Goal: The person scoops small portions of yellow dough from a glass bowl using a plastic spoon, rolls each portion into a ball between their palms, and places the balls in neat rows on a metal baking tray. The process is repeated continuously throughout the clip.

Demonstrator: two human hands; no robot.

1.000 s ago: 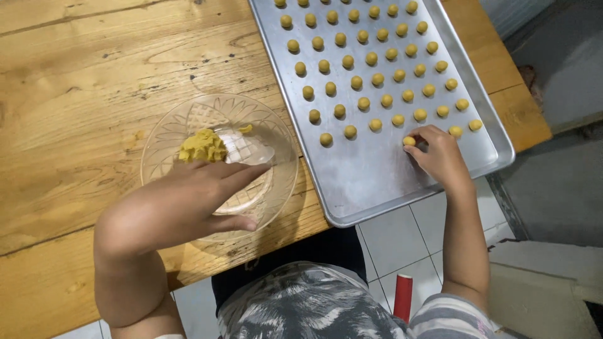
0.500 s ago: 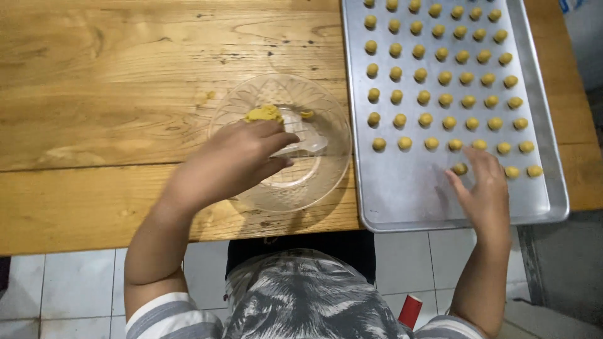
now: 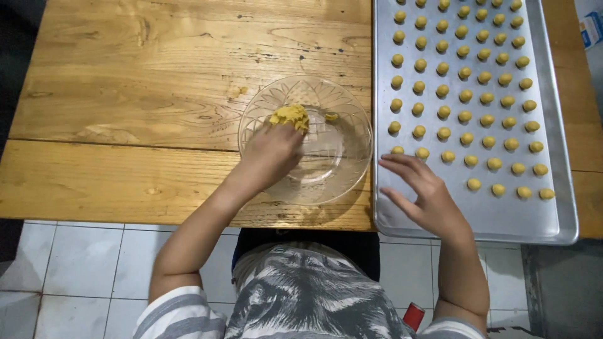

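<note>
Head view: looking straight down on a wooden table (image 3: 157, 94) with a glass bowl and a baking tray side by side
Left hand (image 3: 273, 154): reaches into the glass bowl (image 3: 342, 160), fingertips curled onto the yellow dough lump (image 3: 290, 116), pinching at its near edge
Dough lump: sits at the far left of the bowl's floor, directly ahead of the left fingers; a small scrap of dough (image 3: 331, 117) lies just to its right
Right hand (image 3: 427, 198): holds nothing, fingers spread wide, hovering over the tray's bare near-left corner
Baking tray (image 3: 562, 213): just right of the bowl, filled with rows of small dough balls (image 3: 465, 97)
Key relation: the nearest dough balls lie just beyond the right fingertips; the lump is under the left hand, well apart from the right
</note>
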